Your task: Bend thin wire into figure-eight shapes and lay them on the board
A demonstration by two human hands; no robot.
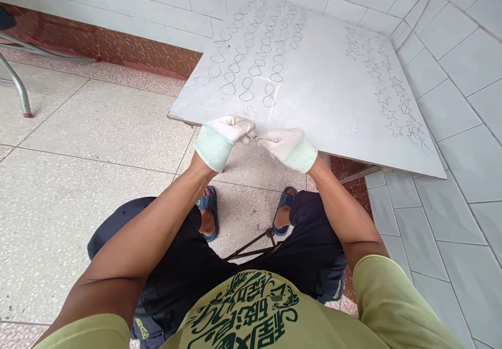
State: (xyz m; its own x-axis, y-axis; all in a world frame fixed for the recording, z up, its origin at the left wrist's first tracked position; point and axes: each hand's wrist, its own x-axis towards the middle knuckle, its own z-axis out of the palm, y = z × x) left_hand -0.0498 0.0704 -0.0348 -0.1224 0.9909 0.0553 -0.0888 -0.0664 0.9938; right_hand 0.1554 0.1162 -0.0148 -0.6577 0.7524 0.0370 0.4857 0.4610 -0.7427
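In white knit gloves with pale green cuffs, my hands meet just off the front edge of a white board (325, 108). My left hand (234, 129) is closed, thumb and fingers pinched on a short piece of thin wire (253, 137). From the other side my right hand (280, 144) pinches at the same wire, its fingertips almost touching the left ones. Most of the wire is hidden by the gloves. Beyond them on the board lie rows of thin figure-eight wire shapes (269, 95), and a small bent piece (251, 111) nearest my left hand.
Several star-shaped wire outlines (394, 128) lie along the board's right side. White tiled wall (463, 40) borders the board at the back and right. My sandalled feet and a thin dark metal frame (251, 247) are below. A metal chair leg (18, 85) stands far left.
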